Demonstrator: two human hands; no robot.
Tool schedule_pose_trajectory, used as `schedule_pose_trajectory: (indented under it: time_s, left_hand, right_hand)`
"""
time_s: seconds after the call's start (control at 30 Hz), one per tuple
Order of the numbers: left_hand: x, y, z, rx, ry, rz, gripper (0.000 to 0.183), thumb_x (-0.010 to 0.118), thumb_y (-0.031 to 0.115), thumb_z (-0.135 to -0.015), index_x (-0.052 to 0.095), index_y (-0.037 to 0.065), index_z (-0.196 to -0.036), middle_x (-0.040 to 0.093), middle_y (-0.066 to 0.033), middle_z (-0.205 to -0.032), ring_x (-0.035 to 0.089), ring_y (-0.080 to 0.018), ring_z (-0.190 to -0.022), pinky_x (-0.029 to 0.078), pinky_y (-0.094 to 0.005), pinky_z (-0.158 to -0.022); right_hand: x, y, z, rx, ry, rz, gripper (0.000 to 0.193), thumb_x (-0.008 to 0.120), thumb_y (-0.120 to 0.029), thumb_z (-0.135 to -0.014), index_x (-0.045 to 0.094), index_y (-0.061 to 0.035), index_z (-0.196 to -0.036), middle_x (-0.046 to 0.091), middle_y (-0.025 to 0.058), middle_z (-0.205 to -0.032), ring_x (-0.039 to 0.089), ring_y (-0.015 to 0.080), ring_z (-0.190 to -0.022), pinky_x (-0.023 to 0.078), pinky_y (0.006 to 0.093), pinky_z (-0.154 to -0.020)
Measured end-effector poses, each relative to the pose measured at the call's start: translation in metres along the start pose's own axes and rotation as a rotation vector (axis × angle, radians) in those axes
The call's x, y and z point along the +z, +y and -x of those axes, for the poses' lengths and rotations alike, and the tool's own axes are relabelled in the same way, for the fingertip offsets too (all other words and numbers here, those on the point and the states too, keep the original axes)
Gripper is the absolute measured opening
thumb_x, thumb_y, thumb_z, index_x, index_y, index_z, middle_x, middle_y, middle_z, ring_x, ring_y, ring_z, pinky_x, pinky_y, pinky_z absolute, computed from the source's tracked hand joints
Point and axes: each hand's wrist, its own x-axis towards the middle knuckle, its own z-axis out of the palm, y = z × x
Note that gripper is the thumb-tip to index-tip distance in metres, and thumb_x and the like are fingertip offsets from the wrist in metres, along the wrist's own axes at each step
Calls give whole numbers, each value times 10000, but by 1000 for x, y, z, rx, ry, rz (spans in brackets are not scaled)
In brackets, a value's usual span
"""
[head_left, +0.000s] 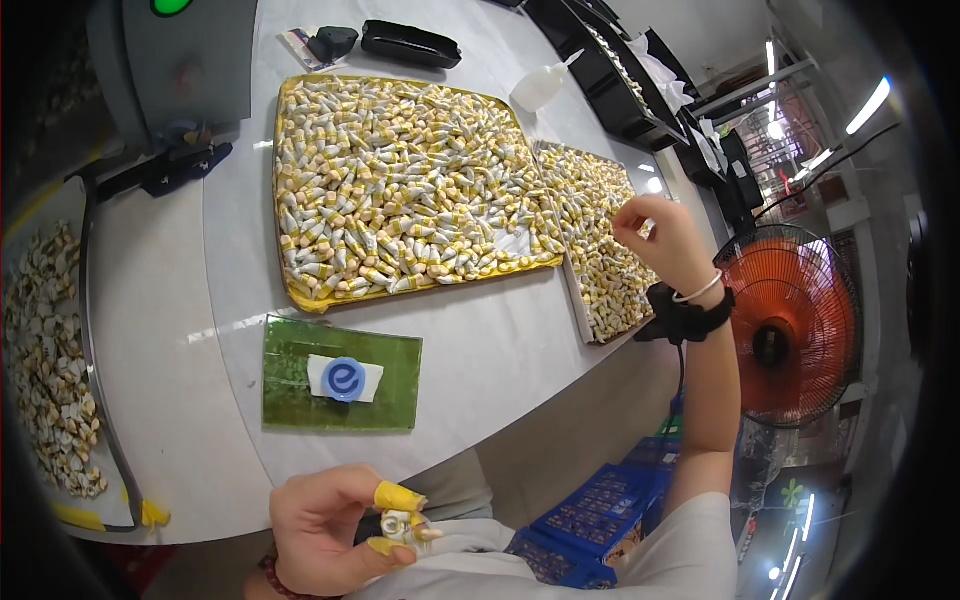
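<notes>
My left hand (335, 530) is at the lower edge, with yellow tape round its thumb and a finger. It pinches a few small white-and-yellow pieces (397, 524), tapered like those in the trays. My right hand (664, 240) is raised over the right tray (577, 290), its fingers curled into a pinch; I cannot make out anything between them. That tray is full of small tapered pieces banded in white, yellow and tan. Left of it stands a larger yellow-lined tray (300, 298), heaped with the same pieces and showing a bare patch near its lower right corner.
A green glass plate (400, 400) bears a white pad and a round blue piece (344, 380). Behind the trays are a black holder (411, 44) and a white squeeze bottle (540, 88). Another tray (90, 370) is at left, an orange fan (790, 330) at right, blue crates (590, 515) below.
</notes>
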Motion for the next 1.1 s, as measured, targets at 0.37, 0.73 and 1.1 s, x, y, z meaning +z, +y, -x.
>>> schedule_pose_trajectory:
  time_s: [0.37, 0.73, 1.1]
  left_hand:
    - [13, 4, -1, 33, 197, 22, 435, 776, 308, -728, 535, -28, -863, 590, -116, -694, 584, -126, -560, 526, -294, -563]
    - [12, 9, -2, -22, 148, 110, 456, 828, 244, -663, 552, -55, -869, 613, -145, -767, 607, -183, -603, 527, -303, -564]
    - [13, 9, 3, 39, 151, 144, 437, 791, 265, -704, 576, -61, -900, 617, -149, -791, 636, -198, -680, 527, -278, -591]
  right_hand:
    - [27, 8, -1, -43, -16, -5, 91, 644, -16, -731, 598, 1, -808, 591, 106, -745, 580, 246, -696, 461, 323, -639]
    - [24, -48, 13, -130, 197, -458, 111, 576, 44, -815, 596, 27, -923, 609, 73, -850, 596, 121, -755, 474, 225, -692]
    - [63, -165, 6, -780, 14, -392, 219, 679, 35, -667, 656, -31, -875, 631, 73, -806, 597, 207, -663, 487, 287, -584]
